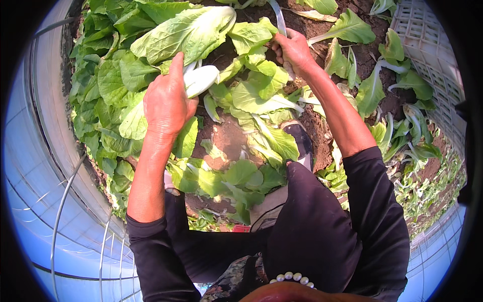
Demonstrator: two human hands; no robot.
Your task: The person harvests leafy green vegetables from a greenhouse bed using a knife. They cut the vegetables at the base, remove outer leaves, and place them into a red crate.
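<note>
My left hand grips a leafy green head with a thick white base, its fingers mostly hidden from view. A large pale green leaf lies just above that hand. Up and to the right, my right hand is closed around the end of a flat pale strip; whether this is a blade or a leaf stalk I cannot tell. Between the hands, loose leaves cover part of the soil.
Dense leafy greens grow along the left, beside a pale border and curved metal rods. A white plastic crate stands at the upper right. Cut leaves litter the brown soil around my shoe.
</note>
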